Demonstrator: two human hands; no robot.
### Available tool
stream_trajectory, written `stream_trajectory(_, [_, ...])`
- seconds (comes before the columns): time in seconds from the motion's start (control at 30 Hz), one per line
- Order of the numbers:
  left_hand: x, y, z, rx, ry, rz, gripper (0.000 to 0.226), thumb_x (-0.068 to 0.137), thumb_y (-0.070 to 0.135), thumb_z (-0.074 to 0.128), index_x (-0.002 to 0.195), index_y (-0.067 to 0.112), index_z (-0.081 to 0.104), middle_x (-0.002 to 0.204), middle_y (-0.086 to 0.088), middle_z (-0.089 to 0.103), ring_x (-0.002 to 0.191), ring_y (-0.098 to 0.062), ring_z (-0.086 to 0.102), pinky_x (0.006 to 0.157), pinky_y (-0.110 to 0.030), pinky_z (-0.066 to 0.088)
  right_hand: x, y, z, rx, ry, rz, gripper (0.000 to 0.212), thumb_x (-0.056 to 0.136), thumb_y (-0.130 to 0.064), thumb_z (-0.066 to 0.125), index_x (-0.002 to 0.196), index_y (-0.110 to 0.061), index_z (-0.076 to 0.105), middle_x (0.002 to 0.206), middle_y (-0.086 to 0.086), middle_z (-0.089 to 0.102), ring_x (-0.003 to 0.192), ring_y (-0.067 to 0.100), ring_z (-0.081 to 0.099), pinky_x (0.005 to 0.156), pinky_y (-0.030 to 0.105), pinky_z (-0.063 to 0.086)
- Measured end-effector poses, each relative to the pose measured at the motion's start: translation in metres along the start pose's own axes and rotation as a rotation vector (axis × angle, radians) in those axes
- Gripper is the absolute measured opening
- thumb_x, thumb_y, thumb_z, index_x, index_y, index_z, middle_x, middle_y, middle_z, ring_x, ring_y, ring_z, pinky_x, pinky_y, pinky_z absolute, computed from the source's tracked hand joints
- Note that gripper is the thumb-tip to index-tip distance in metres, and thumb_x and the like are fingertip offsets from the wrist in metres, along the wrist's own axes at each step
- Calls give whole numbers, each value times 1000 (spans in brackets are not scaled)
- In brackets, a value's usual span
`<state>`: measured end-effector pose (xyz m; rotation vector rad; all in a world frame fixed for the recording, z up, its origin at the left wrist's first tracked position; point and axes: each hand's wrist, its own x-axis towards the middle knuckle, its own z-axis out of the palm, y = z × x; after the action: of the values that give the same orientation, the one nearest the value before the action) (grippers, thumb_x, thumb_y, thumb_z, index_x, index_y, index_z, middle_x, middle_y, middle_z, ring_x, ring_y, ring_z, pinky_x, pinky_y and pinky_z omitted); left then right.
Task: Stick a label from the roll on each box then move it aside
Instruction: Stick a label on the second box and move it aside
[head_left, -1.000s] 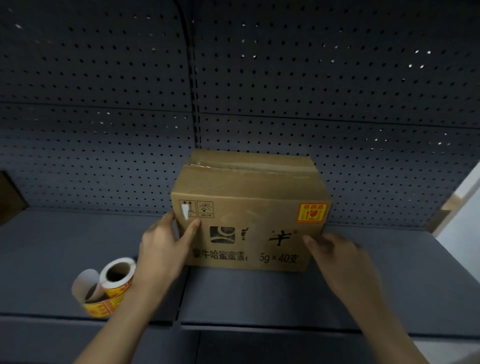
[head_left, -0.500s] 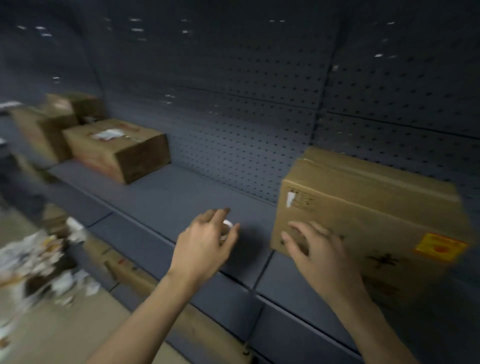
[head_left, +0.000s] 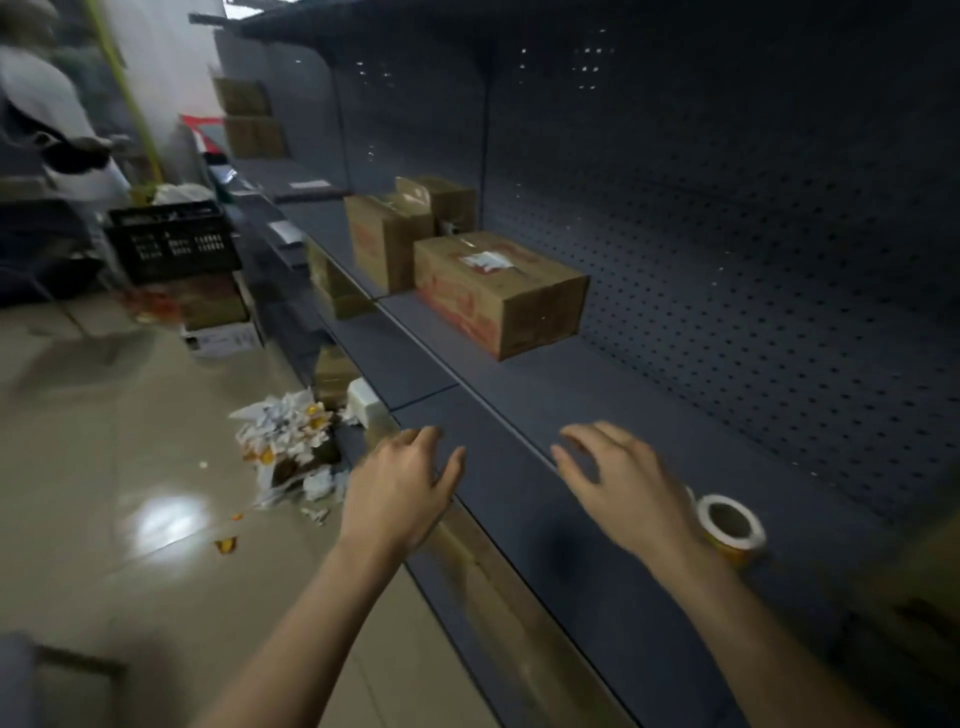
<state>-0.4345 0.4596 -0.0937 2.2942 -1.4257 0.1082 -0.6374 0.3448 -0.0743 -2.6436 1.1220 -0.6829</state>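
Both hands, left hand (head_left: 400, 488) and right hand (head_left: 623, 488), hover empty with fingers spread over the shelf (head_left: 519, 499), apparently reaching for the box (head_left: 498, 291) at twelve o'clock; the label roll (head_left: 730, 525) sits at three o'clock, likely parked within reach.

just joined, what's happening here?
A person is labelling boxes at a dark shelf. Right now both hands are empty and open: the left hand hovers over the shelf's front edge, the right hand over the shelf surface. The label roll lies on the shelf just right of the right hand, untouched. Further along to the left, a cardboard box with a white slip on top sits on the shelf, with more boxes behind it. Crumpled paper scraps litter the floor below.
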Motion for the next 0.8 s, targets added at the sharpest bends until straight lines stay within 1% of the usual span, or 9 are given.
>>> stream_trajectory(0.07, [8, -38, -7, -28, 37, -59, 49, 98, 55, 40, 129, 23, 60, 118, -2, 67, 105, -27, 64, 71, -36, 52, 24, -27, 20, 10, -11, -38, 40, 99, -41, 53, 128, -16, 64, 124, 0, 66, 112, 21, 62, 88, 37, 54])
stream_trajectory(0.17, [19, -92, -10, -110, 115, -105, 49, 97, 56, 39, 126, 22, 59, 109, -3, 68, 98, -27, 65, 67, -37, 53, 56, -59, 48, 19, -5, -81, 39, 99, -40, 54, 129, -16, 63, 125, 0, 65, 113, 20, 62, 90, 35, 53])
stream_trajectory(0.2, [21, -108, -10, -148, 129, -114, 51, 97, 58, 37, 127, 22, 57, 107, -3, 68, 97, -26, 66, 69, -38, 55, 65, -68, 55, 24, -1, -87, 40, 99, -39, 54, 130, -16, 62, 127, 0, 64, 115, 19, 60, 93, 35, 52])
stream_trajectory(0.23, [24, -123, -11, -189, 144, -130, 54, 96, 59, 36, 129, 22, 56, 109, -2, 67, 99, -24, 66, 73, -39, 56, 75, -76, 63, 31, 0, -92, 40, 99, -39, 55, 131, -15, 62, 129, 1, 64, 118, 20, 59, 96, 36, 51])
stream_trajectory(0.3, [28, -146, -15, -220, 184, -162, 53, 97, 56, 40, 134, 21, 55, 118, -2, 66, 105, -23, 64, 82, -40, 56, 94, -90, 79, 62, 5, -98, 42, 98, -38, 56, 132, -14, 61, 131, 2, 63, 122, 20, 57, 100, 38, 49])
stream_trajectory(0.37, [35, -165, -18, -217, 222, -187, 50, 98, 50, 45, 138, 21, 53, 123, -2, 64, 108, -24, 63, 86, -40, 54, 113, -101, 94, 88, 4, -104, 43, 98, -39, 55, 134, -15, 59, 133, 1, 61, 124, 20, 55, 102, 38, 48])
stream_trajectory(0.5, [60, -191, -20, -202, 234, -213, 51, 98, 52, 41, 139, 23, 52, 130, 0, 62, 117, -23, 60, 91, -40, 53, 154, -115, 122, 119, 0, -115, 44, 98, -39, 55, 135, -16, 58, 133, 0, 60, 124, 18, 54, 102, 39, 47])
stream_trajectory(0.7, [132, -217, -16, -140, 222, -190, 48, 97, 48, 46, 138, 23, 52, 131, 0, 62, 120, -22, 57, 88, -35, 48, 228, -118, 165, 161, 9, -111, 45, 98, -41, 53, 136, -18, 56, 134, -2, 57, 125, 18, 52, 102, 42, 47])
stream_trajectory(0.8, [182, -228, -13, -125, 189, -167, 46, 98, 48, 46, 137, 25, 52, 129, 2, 62, 119, -22, 57, 82, -33, 46, 272, -116, 182, 174, 20, -101, 45, 99, -41, 52, 137, -19, 55, 135, -3, 57, 125, 18, 50, 102, 42, 46])
